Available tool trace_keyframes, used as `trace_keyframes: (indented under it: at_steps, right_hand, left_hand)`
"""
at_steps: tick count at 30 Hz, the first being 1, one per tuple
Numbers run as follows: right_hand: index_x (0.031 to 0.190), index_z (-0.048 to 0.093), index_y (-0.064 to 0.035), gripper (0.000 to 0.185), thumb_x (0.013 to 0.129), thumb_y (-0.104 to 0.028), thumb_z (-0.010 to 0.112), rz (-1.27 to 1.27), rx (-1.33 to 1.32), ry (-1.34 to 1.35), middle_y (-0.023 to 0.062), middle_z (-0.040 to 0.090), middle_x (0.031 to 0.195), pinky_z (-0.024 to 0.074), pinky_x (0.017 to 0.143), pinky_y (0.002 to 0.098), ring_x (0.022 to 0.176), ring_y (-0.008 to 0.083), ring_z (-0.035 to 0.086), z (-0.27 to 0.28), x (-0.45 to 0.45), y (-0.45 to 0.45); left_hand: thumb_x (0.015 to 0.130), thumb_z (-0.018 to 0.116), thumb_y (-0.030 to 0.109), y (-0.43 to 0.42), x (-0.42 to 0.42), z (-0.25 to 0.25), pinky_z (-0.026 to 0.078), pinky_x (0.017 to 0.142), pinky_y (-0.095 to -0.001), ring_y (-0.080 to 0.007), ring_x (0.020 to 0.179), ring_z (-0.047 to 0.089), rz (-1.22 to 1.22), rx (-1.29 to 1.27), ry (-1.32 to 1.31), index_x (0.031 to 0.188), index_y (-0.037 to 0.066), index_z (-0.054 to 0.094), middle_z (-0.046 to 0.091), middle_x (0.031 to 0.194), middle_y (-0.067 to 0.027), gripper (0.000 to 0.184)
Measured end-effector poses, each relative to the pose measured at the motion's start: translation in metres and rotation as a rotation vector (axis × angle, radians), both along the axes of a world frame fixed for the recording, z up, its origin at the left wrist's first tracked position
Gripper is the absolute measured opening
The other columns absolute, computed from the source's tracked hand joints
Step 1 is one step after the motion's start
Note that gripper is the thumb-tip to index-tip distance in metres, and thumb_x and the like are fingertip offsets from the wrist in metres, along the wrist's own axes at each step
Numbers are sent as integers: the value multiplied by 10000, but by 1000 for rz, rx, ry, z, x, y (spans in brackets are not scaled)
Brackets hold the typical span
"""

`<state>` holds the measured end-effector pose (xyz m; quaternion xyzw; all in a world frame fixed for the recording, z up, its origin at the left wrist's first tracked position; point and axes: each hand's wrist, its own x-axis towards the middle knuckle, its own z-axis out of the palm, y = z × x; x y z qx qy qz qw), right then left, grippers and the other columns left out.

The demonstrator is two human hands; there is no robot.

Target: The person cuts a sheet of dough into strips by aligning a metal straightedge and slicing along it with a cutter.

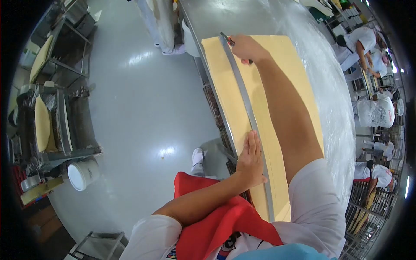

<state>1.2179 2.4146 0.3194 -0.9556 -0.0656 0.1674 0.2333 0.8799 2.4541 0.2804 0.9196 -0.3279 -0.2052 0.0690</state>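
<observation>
A long pale-yellow sheet, which looks like dough, lies on the metal table, with its left side along the table edge. A long, narrow metal straightedge runs lengthwise over it. My left hand rests on the straightedge near its lower part, fingers stretched out and pressing flat. At the far end, my right hand is closed around a small knife with a dark tip and red and black handle parts. The knife tip is beside the straightedge's far end; whether it touches the sheet I cannot tell.
Clear plastic film covers the table to the right. A white bucket and a metal rack with yellow sheets stand at left. Someone in white stands by the table's far left edge. Several co-workers are at right.
</observation>
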Motion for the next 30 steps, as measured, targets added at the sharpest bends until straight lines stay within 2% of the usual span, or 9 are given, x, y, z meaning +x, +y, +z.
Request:
trace_keyframes:
  at_steps: [2,3,5,14,15,21,23,27,30]
  right_hand:
    - [1200,615,1,409,841,11,418,58,-172,136,185,638,701,507,465,445,501,290,626,17,3,6]
    - [1200,615,1,409,841,11,418,47,-169,140,185,638,701,507,465,445,501,290,626,18,-1,6]
    - [875,582,55,170,756,-17,484,31,-108,129,186,616,685,495,488,419,526,253,617,19,-7,2]
    - [1175,665,18,389,850,-21,455,17,-100,163,191,679,777,522,528,412,584,260,649,31,-116,-39]
    - [1218,621,-52,387,886,10,431,20,-125,207,169,678,833,531,488,424,585,254,670,34,-132,-43]
    - [1257,617,-24,419,852,-2,516,35,-118,228,197,708,938,547,493,432,570,278,676,29,-239,-84]
    - [1247,619,-17,408,849,-12,530,32,-89,216,203,715,951,549,502,436,573,290,682,19,-275,-99]
    - [1223,622,-26,385,840,-47,589,59,-113,174,216,727,990,570,636,472,765,366,725,9,-354,-126]
    - [1260,601,-52,429,832,-52,613,50,-94,92,217,726,994,569,735,500,917,398,720,0,-427,-146]
  left_hand:
    - [676,715,809,-1,0,1,125,1277,-574,-562,1532,114,25,-10,-3,1499,-205,356,188,1614,-430,1355]
    - [676,715,809,-1,-1,1,125,1277,-574,-562,1532,114,14,-8,0,1499,-205,356,188,1614,-430,1355]
    - [670,736,791,-2,-1,2,124,1279,-571,-557,1534,115,59,-37,11,1510,-212,319,191,1615,-426,1372]
    - [609,812,752,-12,-13,-6,101,1285,-556,-539,1534,139,176,-133,-68,1493,-253,258,162,1625,-415,1448]
    - [609,812,752,-13,-14,-4,101,1285,-556,-539,1534,139,156,-122,-73,1493,-253,258,162,1625,-415,1448]
    - [598,825,751,-18,-18,-13,119,1279,-545,-548,1534,137,152,-41,-152,1492,-247,266,209,1606,-410,1452]
    - [543,839,777,-18,-18,-18,124,1280,-531,-549,1537,129,140,-98,-232,1488,-242,275,245,1594,-402,1500]
    - [503,846,810,-18,-16,-12,153,1276,-526,-544,1535,154,53,-28,-203,1474,-238,304,275,1585,-393,1528]
    - [513,757,916,-21,-16,-15,160,1263,-540,-519,1544,159,89,137,-262,1506,-228,291,234,1621,-399,1585]
